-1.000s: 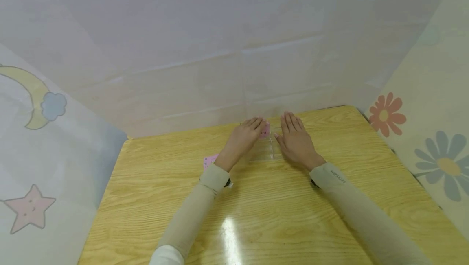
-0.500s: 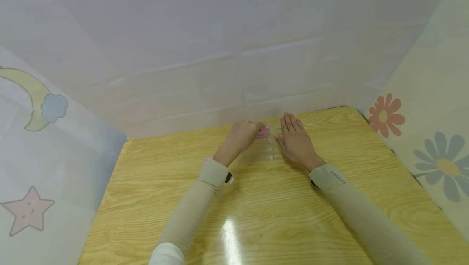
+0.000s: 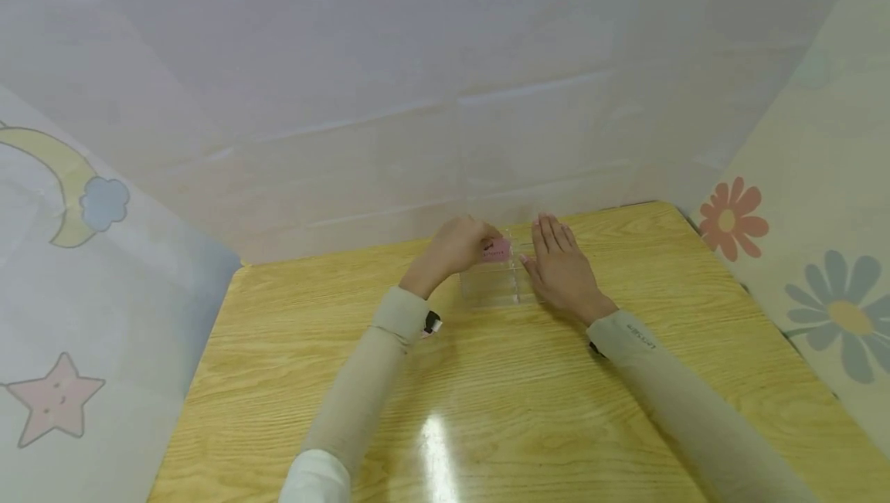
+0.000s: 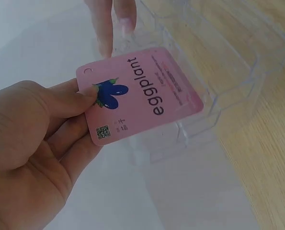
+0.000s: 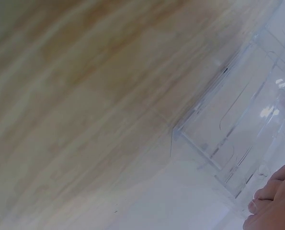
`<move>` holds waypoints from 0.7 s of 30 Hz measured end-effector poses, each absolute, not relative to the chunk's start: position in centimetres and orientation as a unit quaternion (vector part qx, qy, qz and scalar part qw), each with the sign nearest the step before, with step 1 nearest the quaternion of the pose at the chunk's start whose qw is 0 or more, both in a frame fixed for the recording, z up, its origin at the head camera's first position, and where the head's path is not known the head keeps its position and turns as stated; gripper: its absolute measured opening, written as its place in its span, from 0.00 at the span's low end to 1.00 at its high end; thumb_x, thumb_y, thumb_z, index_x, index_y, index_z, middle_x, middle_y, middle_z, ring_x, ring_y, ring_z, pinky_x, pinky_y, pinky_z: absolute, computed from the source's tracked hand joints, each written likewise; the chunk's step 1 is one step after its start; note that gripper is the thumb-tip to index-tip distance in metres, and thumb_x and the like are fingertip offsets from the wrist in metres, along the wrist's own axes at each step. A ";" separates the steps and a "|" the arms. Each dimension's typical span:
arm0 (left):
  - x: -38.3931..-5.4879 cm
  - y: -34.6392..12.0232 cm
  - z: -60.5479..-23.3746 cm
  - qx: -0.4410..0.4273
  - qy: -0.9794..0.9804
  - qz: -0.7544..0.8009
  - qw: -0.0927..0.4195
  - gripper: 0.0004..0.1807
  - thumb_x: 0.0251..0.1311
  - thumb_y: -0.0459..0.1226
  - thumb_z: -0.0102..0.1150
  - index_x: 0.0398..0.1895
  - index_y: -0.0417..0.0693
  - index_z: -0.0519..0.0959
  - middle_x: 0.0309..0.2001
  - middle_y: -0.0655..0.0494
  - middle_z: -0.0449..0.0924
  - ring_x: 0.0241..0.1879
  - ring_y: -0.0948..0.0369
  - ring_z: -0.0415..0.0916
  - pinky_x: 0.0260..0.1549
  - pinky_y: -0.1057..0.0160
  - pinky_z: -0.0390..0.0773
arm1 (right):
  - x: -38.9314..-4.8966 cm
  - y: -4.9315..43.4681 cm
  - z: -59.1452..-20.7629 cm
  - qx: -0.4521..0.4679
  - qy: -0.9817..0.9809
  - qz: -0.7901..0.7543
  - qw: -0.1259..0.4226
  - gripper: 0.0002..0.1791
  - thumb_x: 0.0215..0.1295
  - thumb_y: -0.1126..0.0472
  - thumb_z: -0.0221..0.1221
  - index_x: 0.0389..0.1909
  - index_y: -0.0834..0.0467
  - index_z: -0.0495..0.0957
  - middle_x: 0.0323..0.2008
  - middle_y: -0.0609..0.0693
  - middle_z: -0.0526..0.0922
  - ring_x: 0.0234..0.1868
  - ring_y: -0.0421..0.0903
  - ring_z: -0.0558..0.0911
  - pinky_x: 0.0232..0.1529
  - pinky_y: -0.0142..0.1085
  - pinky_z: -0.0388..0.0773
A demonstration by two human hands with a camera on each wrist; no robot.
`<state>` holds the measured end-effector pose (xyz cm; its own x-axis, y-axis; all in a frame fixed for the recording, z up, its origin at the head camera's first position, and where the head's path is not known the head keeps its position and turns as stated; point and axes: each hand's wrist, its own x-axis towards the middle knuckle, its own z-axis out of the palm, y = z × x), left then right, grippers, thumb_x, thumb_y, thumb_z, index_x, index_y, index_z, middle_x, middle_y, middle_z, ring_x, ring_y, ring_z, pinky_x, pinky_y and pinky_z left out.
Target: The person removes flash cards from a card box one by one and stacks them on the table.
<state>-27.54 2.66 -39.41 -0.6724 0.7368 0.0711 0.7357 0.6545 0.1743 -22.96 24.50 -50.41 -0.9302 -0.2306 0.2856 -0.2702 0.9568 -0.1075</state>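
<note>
My left hand (image 3: 455, 244) pinches a pink eggplant flashcard (image 4: 137, 93) between thumb and fingers. The card bears a picture of eggplants and a code square. Its far part overlaps the back left section of a clear plastic divided box (image 3: 490, 288); I cannot tell how deep it sits. My right hand (image 3: 562, 267) rests on the right side of the box, fingers straight and side by side. In the right wrist view, clear walls and slots (image 5: 238, 120) of the box show beside the fingertips of the right hand (image 5: 276, 201).
A wooden table (image 3: 313, 348) carries the box near its back edge. Behind it rises a pale wall sheet (image 3: 389, 140). Printed side sheets stand left and right, one with a star (image 3: 59, 399), the other with flowers (image 3: 728, 219).
The left hand, earlier flat over the card, has curled to pinch it and drawn slightly left. Its forearm now covers the pink card seen on the table before. The right hand stays put.
</note>
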 end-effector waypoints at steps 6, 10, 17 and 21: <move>-29.2 2.2 -39.4 0.385 0.913 0.130 0.033 0.15 0.70 0.35 0.54 0.56 0.51 0.82 0.55 0.55 0.85 0.54 0.58 0.82 0.55 0.63 0.81 | -23.0 24.5 -50.5 0.125 -0.983 0.068 0.117 0.41 0.78 0.42 0.37 0.77 0.67 0.42 0.79 0.64 0.41 0.81 0.58 0.40 0.81 0.52 0.39; -29.7 1.9 -39.0 0.380 0.912 0.150 0.051 0.16 0.71 0.34 0.53 0.58 0.50 0.81 0.56 0.53 0.83 0.55 0.58 0.82 0.55 0.63 0.82 | -23.0 24.5 -50.5 0.128 -0.983 0.066 0.115 0.41 0.78 0.42 0.37 0.77 0.67 0.40 0.79 0.64 0.41 0.81 0.59 0.40 0.81 0.53 0.38; -30.6 1.5 -37.9 0.382 0.903 0.184 0.069 0.17 0.72 0.35 0.50 0.59 0.49 0.80 0.58 0.52 0.82 0.56 0.59 0.81 0.56 0.63 0.81 | -23.3 24.7 -50.6 0.130 -0.979 0.065 0.139 0.41 0.78 0.42 0.37 0.77 0.68 0.44 0.78 0.65 0.45 0.80 0.61 0.45 0.81 0.53 0.40; -30.9 1.0 -37.4 0.386 0.897 0.203 0.073 0.16 0.72 0.35 0.51 0.58 0.48 0.81 0.58 0.53 0.83 0.56 0.60 0.81 0.54 0.63 0.81 | -23.3 24.7 -50.5 0.128 -0.980 0.072 0.135 0.41 0.78 0.42 0.37 0.77 0.68 0.44 0.78 0.65 0.44 0.80 0.60 0.44 0.81 0.53 0.40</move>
